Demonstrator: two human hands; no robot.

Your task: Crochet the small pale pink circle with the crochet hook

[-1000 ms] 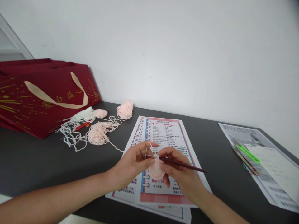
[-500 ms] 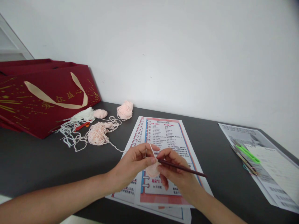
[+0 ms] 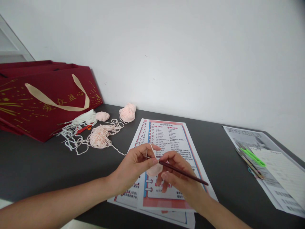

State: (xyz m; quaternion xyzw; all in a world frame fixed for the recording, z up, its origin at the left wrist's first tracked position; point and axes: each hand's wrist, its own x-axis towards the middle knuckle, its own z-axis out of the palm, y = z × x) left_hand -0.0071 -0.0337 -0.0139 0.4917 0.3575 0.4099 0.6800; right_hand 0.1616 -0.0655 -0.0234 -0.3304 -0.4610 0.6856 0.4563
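Note:
In the head view my left hand [image 3: 137,163] pinches the top edge of a small pale pink crochet piece [image 3: 154,170]. A strand of yarn [image 3: 153,150] runs taut over its raised index finger. My right hand [image 3: 179,173] is closed round a dark brown crochet hook [image 3: 184,173], whose tip meets the piece at my left thumb. The hook's very end is hidden in the stitches. From the left hand, the working yarn leads back to a loose pink yarn heap [image 3: 100,136]. Printed pattern sheets [image 3: 171,203] lie beneath both hands.
Dark red gift bags [image 3: 47,95] stand at the left against the wall. Near them lie white yarn [image 3: 83,119], a small pink ball [image 3: 102,116] and a larger pink ball [image 3: 128,112]. Right of the hands are papers [image 3: 278,171] with a bright green tool [image 3: 254,157] on top.
Both hands have shifted slightly left with the crochet piece and hook. The right thumb has dropped away from the piece, and the hook's handle end sits a little lower.

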